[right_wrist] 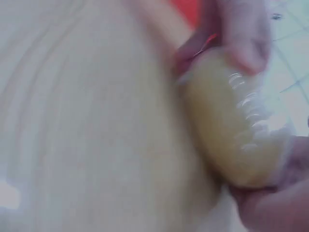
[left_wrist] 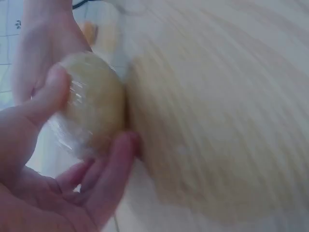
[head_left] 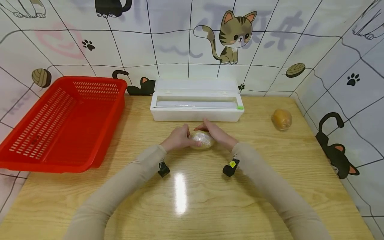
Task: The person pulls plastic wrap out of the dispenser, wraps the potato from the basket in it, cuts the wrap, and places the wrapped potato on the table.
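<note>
Near the middle of the table, a pale yellow, oval potato (head_left: 203, 140) shines under a layer of clear cling film. My left hand (head_left: 179, 137) grips its left end, thumb on the near side and fingers curled beneath, as the left wrist view shows. At the other end my right hand (head_left: 218, 133) holds it, the fingers bent round the film. Both wrist views are blurred, and the fingers partly hide the potato's ends. Just behind the hands stands a white cling film box (head_left: 196, 115), its lid up and a roll of film inside.
A red plastic basket (head_left: 105, 146) sits on the left of the wooden table (head_left: 204, 213). Toward the back right lies an orange, round fruit (head_left: 282, 119) with a glossy wrap. Walls printed with cats border the table at the back and right.
</note>
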Action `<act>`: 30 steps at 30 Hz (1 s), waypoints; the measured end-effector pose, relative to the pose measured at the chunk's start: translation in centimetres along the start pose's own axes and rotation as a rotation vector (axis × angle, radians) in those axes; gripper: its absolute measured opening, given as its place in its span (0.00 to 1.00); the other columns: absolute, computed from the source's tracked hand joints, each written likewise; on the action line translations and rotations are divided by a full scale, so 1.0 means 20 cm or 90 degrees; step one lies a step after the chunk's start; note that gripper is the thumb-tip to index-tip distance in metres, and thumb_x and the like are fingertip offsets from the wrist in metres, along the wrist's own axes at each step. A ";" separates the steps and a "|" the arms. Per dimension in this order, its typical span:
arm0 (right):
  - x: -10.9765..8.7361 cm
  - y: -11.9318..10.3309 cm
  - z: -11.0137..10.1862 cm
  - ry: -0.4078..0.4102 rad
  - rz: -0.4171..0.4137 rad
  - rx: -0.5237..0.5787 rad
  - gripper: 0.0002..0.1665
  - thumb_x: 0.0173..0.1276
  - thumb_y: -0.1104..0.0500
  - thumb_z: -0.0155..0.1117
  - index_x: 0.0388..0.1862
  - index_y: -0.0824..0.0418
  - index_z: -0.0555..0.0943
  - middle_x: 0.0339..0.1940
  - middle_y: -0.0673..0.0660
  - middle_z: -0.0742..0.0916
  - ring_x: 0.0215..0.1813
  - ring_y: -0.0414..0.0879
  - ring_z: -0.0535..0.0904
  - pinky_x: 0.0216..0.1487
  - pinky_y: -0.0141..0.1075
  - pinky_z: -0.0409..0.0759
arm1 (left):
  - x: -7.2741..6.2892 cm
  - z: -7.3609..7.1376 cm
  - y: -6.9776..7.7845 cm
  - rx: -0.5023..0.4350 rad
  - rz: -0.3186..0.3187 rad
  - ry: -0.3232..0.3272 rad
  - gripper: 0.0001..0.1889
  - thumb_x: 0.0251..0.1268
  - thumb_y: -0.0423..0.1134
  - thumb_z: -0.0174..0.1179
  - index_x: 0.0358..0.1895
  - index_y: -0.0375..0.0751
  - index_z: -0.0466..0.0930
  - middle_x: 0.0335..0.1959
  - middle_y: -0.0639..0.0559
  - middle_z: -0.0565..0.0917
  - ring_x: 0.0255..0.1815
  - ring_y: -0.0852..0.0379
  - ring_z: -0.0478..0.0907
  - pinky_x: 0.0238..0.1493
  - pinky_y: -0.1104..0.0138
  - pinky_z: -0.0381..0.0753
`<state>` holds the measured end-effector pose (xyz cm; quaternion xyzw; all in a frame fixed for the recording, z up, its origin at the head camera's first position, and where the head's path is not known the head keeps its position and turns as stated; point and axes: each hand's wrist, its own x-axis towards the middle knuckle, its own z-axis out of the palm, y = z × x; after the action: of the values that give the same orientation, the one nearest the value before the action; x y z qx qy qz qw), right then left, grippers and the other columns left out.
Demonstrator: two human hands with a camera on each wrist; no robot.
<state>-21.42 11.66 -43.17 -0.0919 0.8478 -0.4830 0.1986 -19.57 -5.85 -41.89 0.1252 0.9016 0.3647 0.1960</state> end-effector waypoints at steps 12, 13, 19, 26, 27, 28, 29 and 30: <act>0.03 0.03 0.07 0.134 -0.096 -0.146 0.33 0.81 0.50 0.34 0.34 0.64 0.85 0.29 0.58 0.85 0.32 0.49 0.78 0.34 0.40 0.75 | 0.03 0.01 -0.06 -0.165 0.032 -0.109 0.20 0.61 0.45 0.67 0.39 0.35 0.66 0.29 0.41 0.77 0.25 0.51 0.84 0.32 0.64 0.82; 0.02 0.03 0.07 0.138 -0.104 -0.162 0.32 0.81 0.51 0.35 0.31 0.64 0.84 0.27 0.57 0.83 0.30 0.48 0.76 0.32 0.40 0.74 | 0.03 0.00 -0.05 -0.154 0.030 -0.114 0.21 0.60 0.45 0.67 0.39 0.36 0.66 0.29 0.41 0.77 0.25 0.51 0.84 0.32 0.64 0.82; -0.02 0.03 0.07 0.125 -0.155 -0.254 0.25 0.80 0.53 0.36 0.22 0.58 0.71 0.17 0.52 0.72 0.21 0.46 0.68 0.26 0.39 0.68 | 0.05 -0.03 -0.04 -0.089 0.000 -0.123 0.25 0.59 0.53 0.67 0.41 0.36 0.67 0.30 0.44 0.79 0.26 0.55 0.84 0.33 0.66 0.75; 0.00 0.02 0.08 0.121 -0.133 -0.295 0.26 0.80 0.52 0.32 0.25 0.59 0.72 0.19 0.54 0.73 0.25 0.49 0.71 0.31 0.41 0.72 | 0.02 -0.02 -0.01 0.012 0.034 -0.103 0.35 0.60 0.50 0.65 0.62 0.29 0.64 0.45 0.35 0.79 0.45 0.46 0.79 0.49 0.58 0.76; 0.00 0.01 0.08 0.121 -0.122 -0.293 0.26 0.80 0.52 0.33 0.28 0.60 0.74 0.21 0.55 0.76 0.27 0.50 0.73 0.33 0.42 0.73 | 0.01 0.00 0.00 0.040 0.058 -0.093 0.40 0.59 0.49 0.66 0.67 0.28 0.59 0.51 0.31 0.75 0.51 0.42 0.75 0.54 0.55 0.74; 0.00 0.00 0.08 0.116 -0.109 -0.287 0.27 0.80 0.52 0.32 0.31 0.62 0.76 0.23 0.57 0.78 0.30 0.52 0.76 0.37 0.44 0.75 | 0.00 0.02 0.01 0.065 0.085 -0.077 0.44 0.58 0.48 0.67 0.69 0.25 0.55 0.56 0.27 0.71 0.56 0.38 0.71 0.58 0.52 0.71; 0.01 -0.01 0.07 0.111 -0.098 -0.278 0.27 0.80 0.53 0.32 0.36 0.64 0.78 0.27 0.60 0.81 0.36 0.55 0.78 0.42 0.46 0.76 | 0.00 0.04 0.01 0.090 0.114 -0.055 0.48 0.56 0.47 0.69 0.71 0.24 0.50 0.59 0.25 0.66 0.60 0.36 0.67 0.61 0.50 0.68; 0.01 -0.02 0.07 0.104 -0.086 -0.259 0.28 0.80 0.53 0.32 0.42 0.66 0.79 0.34 0.63 0.83 0.43 0.57 0.78 0.49 0.48 0.74 | 0.00 0.07 0.02 0.116 0.140 -0.027 0.53 0.53 0.47 0.71 0.72 0.23 0.46 0.62 0.25 0.62 0.62 0.35 0.63 0.63 0.50 0.65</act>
<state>-21.01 10.32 -43.48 -0.1472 0.9330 -0.3198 0.0742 -18.84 -4.78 -42.50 0.2479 0.9076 0.2979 0.1617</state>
